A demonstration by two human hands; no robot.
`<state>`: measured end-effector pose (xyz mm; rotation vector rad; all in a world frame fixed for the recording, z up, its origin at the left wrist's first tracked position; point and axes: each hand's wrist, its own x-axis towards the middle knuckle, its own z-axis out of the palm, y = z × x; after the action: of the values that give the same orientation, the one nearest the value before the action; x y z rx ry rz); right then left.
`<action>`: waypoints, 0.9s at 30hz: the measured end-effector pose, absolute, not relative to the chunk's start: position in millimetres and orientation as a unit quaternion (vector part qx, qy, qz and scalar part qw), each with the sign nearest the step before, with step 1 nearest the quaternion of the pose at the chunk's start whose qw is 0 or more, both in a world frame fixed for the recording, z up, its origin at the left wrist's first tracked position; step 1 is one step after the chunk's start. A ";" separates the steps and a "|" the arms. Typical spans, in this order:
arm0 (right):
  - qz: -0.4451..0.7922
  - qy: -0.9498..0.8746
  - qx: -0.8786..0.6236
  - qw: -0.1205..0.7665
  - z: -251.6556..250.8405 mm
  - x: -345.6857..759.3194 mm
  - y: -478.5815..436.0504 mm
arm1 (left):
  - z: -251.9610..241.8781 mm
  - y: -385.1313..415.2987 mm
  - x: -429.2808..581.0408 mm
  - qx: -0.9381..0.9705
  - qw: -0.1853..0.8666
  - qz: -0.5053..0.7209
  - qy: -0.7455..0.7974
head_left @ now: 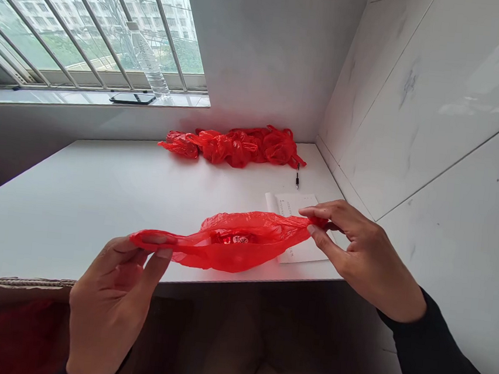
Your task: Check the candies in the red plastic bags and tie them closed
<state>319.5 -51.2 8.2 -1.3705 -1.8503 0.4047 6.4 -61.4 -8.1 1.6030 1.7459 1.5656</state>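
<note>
A red plastic bag [231,241] is stretched between both hands just above the front edge of the white table [98,196]. My left hand [110,297] pinches the bag's left handle between thumb and fingers. My right hand [357,256] pinches the right handle, over a sheet of paper [289,205]. Something small with red and white wrapping shows through the bag's middle.
A pile of red plastic bags [236,144] lies at the table's back by the wall, with a pen [296,180] beside it. A water bottle [149,62] and a dark phone [132,98] sit on the window sill. A cardboard box [7,316] with red inside stands at lower left.
</note>
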 end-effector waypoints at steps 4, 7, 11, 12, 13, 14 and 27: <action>0.158 -0.716 -0.531 0.425 7.2 320.4 -48.4 | -5.0 -60.0 3.5 0.539 0.104 0.547 0.632; 0.164 -0.701 -0.524 0.456 12.4 315.7 -45.0 | 4.5 -58.8 10.8 0.531 0.116 0.549 0.635; 0.198 -0.718 -0.474 0.469 27.9 292.4 -36.8 | 12.3 -53.6 25.7 0.585 0.174 0.527 0.591; 0.210 -0.731 -0.449 0.468 31.5 284.0 -33.7 | 12.0 -51.9 28.7 0.612 0.178 0.516 0.572; 0.222 -0.747 -0.421 0.464 34.5 275.3 -30.4 | 11.0 -50.3 31.1 0.638 0.178 0.504 0.555; 0.231 -0.764 -0.392 0.456 36.7 266.7 -26.8 | 9.8 -48.9 33.2 0.662 0.173 0.488 0.541; 0.259 -0.826 -0.293 0.405 39.9 234.0 -9.6 | 11.5 -42.4 40.4 0.727 0.200 0.437 0.491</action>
<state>234.0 -9.6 39.9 -0.7402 -2.0852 0.6543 40.4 -42.4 11.5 2.0320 1.3718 1.2213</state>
